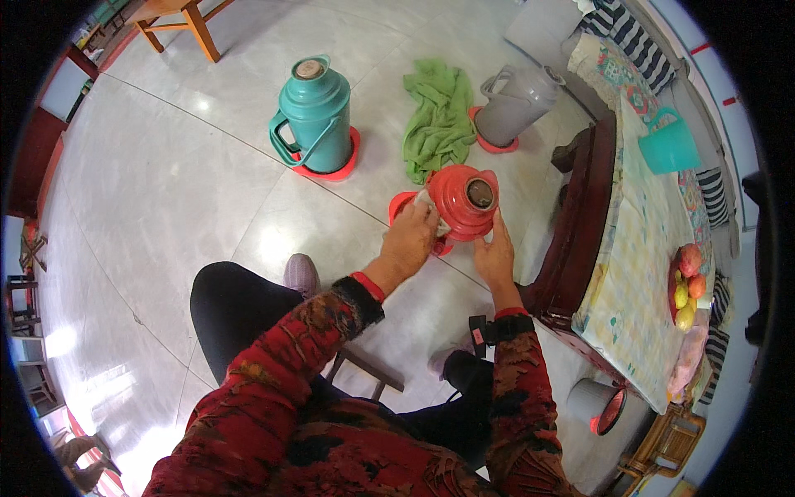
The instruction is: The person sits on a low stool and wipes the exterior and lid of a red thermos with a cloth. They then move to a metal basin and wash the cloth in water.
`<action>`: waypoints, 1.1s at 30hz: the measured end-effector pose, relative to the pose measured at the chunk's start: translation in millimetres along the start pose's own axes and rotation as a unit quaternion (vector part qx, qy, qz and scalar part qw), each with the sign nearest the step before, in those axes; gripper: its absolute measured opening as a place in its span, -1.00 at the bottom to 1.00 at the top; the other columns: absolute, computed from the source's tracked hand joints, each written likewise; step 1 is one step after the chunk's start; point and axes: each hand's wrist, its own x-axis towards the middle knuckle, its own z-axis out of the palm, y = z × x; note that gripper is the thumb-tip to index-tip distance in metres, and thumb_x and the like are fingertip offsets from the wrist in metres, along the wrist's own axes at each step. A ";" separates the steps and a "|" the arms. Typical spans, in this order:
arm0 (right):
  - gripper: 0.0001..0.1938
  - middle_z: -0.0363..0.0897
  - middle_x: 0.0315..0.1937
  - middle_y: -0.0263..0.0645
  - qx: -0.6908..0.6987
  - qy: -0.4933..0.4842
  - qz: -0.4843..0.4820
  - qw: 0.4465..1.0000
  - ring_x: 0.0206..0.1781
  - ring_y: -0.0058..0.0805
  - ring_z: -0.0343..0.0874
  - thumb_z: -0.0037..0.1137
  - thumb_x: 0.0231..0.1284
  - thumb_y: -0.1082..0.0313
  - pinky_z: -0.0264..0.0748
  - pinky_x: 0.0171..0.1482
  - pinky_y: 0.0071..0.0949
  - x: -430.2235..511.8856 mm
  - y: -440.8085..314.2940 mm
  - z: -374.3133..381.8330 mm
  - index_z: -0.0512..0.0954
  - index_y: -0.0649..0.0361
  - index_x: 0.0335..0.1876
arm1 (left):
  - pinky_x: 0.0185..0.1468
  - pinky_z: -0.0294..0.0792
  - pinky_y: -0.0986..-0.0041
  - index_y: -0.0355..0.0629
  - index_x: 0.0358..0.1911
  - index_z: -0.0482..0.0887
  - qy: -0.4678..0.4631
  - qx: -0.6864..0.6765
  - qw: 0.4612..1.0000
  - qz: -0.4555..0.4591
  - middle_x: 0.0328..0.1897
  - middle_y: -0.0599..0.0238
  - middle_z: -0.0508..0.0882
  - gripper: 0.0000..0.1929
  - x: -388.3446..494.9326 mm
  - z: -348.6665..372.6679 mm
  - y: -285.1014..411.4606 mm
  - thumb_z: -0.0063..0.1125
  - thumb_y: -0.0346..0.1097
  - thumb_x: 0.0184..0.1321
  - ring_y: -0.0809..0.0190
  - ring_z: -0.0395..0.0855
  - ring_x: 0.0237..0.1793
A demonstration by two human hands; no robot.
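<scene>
A red thermos flask (pixel 461 205) with a cork in its mouth stands before me, tilted to the right, its lower part hidden by my hands. My left hand (pixel 407 239) presses a pale cloth (pixel 435 211) against the flask's left side. On the other side, the fingers of my right hand (pixel 495 248) rest against the red flask. Part of a red tray (pixel 400 206) shows beside the left hand. Beyond lies a crumpled green towel (pixel 438 118). A teal thermos flask (pixel 317 124) and a grey thermos flask (pixel 518 105) stand on red trays.
On the right is a dark wooden table with a patterned cover (pixel 640 261), bearing a teal mug (pixel 669 146) and fruit (pixel 689 286). A waste bin (pixel 593 401) stands by its near end. A wooden stool (pixel 180 25) is at the far left. My knees flank the near floor.
</scene>
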 end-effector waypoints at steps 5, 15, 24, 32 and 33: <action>-0.27 0.15 0.40 0.09 0.031 -0.043 0.045 0.998 0.42 -0.03 0.17 0.06 0.12 0.40 0.09 0.43 -0.26 0.1 -5.3 -4.0 0.06 0.36 0.42 | -0.04 0.38 0.19 -0.26 -0.06 0.47 -0.034 -0.012 0.999 -0.004 -0.16 0.05 0.46 -0.64 -18.5 18.8 29.8 0.09 -0.45 0.00 -0.08 0.48 -0.13; -0.36 0.24 0.33 0.16 0.056 -0.036 0.035 0.997 0.38 0.00 0.24 0.00 0.14 0.45 0.16 0.40 -0.25 2.8 -6.3 -8.8 0.14 0.41 0.38 | -0.06 0.47 0.31 -0.25 -0.01 0.57 -0.061 -0.177 0.973 -0.136 -0.09 -0.05 0.56 -0.60 1.7 -16.0 -22.7 0.05 -0.39 0.00 0.03 0.60 -0.09; -0.36 0.27 0.31 0.13 0.068 -0.014 0.022 0.997 0.31 -0.06 0.33 0.00 0.14 0.46 0.30 0.24 -0.31 3.2 -0.2 -6.2 0.16 0.36 0.39 | -0.01 0.46 0.28 -0.22 -0.03 0.61 -0.041 -0.235 0.971 0.008 -0.08 -0.07 0.62 -0.65 123.4 -15.3 -51.5 0.04 -0.38 0.05 -0.04 0.61 -0.03; -0.40 0.28 0.31 0.14 0.085 -0.023 0.024 0.996 0.35 -0.01 0.29 -0.03 0.16 0.46 0.23 0.36 -0.24 2.5 -5.7 -12.6 0.19 0.39 0.36 | -0.01 0.38 0.12 -0.21 -0.16 0.61 -0.265 -0.061 0.962 -0.022 -0.14 -0.16 0.55 -0.74 158.6 6.1 -51.1 -0.04 -0.42 0.05 -0.21 0.51 -0.06; -0.42 0.30 0.29 0.14 0.077 -0.026 0.032 0.996 0.33 0.00 0.32 -0.04 0.16 0.46 0.25 0.34 -0.24 3.0 -3.5 -12.6 0.21 0.40 0.34 | -0.03 0.38 0.11 -0.21 -0.15 0.59 -0.219 -0.053 0.974 -0.016 -0.15 -0.16 0.54 -0.75 147.7 2.3 -51.2 -0.02 -0.41 0.07 -0.22 0.50 -0.07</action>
